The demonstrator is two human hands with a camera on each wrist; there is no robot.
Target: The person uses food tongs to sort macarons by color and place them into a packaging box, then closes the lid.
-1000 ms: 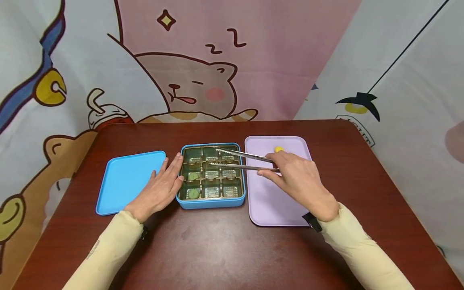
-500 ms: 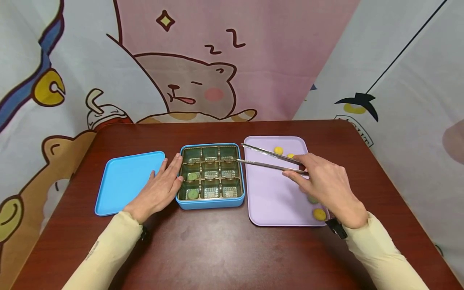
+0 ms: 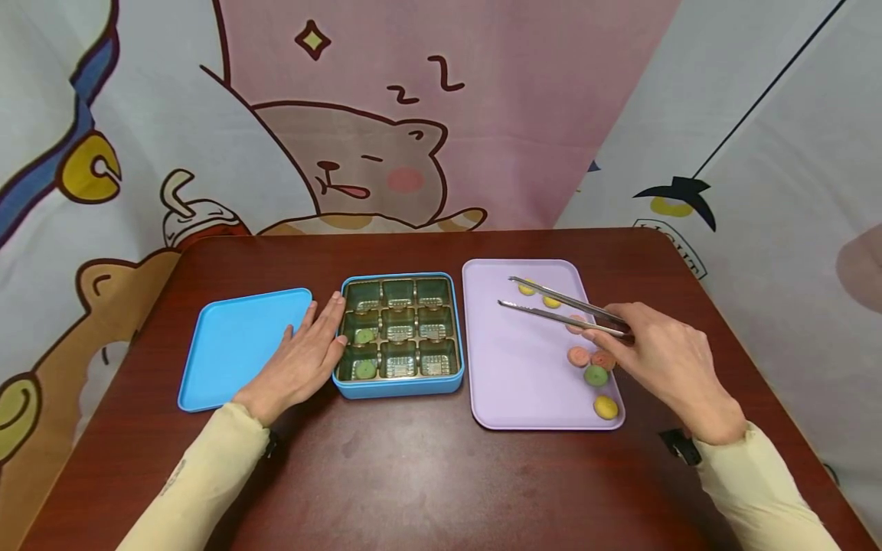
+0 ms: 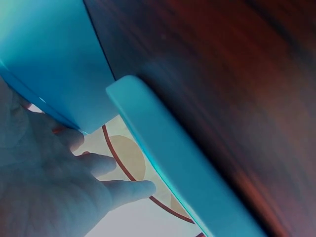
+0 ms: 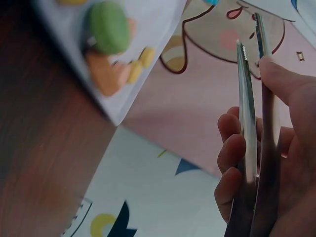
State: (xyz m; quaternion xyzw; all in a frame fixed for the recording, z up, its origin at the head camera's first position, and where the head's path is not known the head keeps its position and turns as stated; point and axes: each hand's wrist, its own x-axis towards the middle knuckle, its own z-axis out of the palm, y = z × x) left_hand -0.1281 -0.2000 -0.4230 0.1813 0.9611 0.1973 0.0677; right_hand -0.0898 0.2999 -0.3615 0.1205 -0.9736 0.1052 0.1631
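My left hand (image 3: pixel 299 360), fingers straight, rests against the left side of a blue box (image 3: pixel 400 390). Inside the box is a gold tray of nine-type square compartments; one green disc (image 3: pixel 365 370) lies in the near-left compartment and another in the one behind it. My right hand (image 3: pixel 664 367) holds metal tongs (image 3: pixel 568 301), their tips apart with nothing between them, over a lilac tray (image 3: pixel 513 375). On that tray lie small round pieces: yellow ones (image 3: pixel 551 301) near the tips, pink ones (image 3: pixel 578 357), a green one (image 3: pixel 596 376) and a larger yellow one (image 3: pixel 606 407).
A flat blue lid (image 3: pixel 237 344) lies left of the box, partly behind my left hand. All stand on a dark brown table (image 3: pixel 386 474). A patterned cloth (image 3: pixel 524 115) hangs behind the table.
My right hand and the tongs have moved right, from over the box to over the lilac tray, uncovering the pieces there. My left hand has stayed at the box.
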